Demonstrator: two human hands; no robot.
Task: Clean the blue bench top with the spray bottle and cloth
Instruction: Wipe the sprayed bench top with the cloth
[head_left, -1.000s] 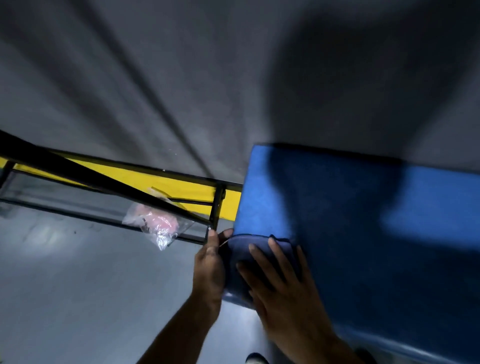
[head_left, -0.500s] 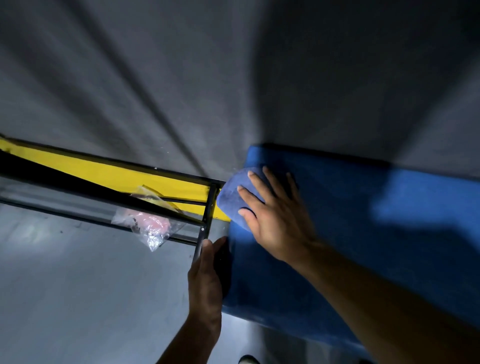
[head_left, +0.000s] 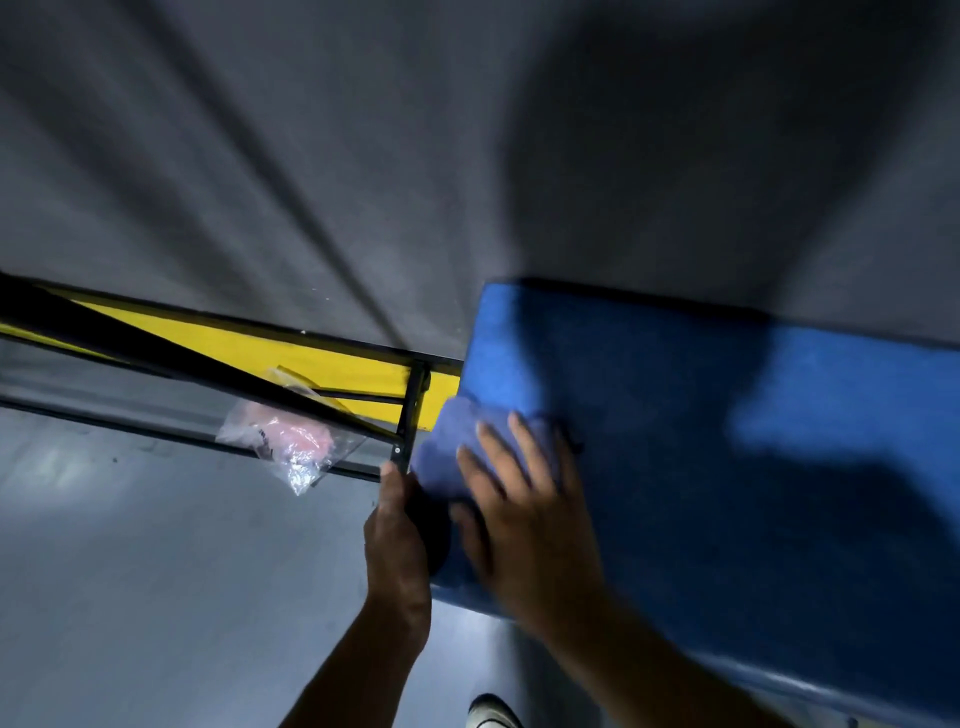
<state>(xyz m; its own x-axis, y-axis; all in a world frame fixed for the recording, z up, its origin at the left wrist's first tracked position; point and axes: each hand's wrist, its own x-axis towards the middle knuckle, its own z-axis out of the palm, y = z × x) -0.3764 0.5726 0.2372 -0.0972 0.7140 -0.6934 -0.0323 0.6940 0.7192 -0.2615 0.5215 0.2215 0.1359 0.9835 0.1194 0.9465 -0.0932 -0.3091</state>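
The blue bench top (head_left: 727, 415) fills the right side, partly in shadow. A blue-violet cloth (head_left: 449, 447) lies at its left end. My right hand (head_left: 524, 514) presses flat on the cloth with the fingers spread, and it looks motion-blurred. My left hand (head_left: 397, 540) grips the bench's left end just beside the cloth, with the thumb pointing up. No spray bottle is in view.
To the left of the bench stands a yellow panel in a black metal frame (head_left: 291, 353). A clear plastic bag with something pink inside (head_left: 291, 441) hangs in that frame. The floor is grey, and a shoe tip (head_left: 491, 712) shows at the bottom.
My right hand pushed the cloth from the near edge to the far left corner, then pulled it back toward me. My left hand stayed on the bench's end.
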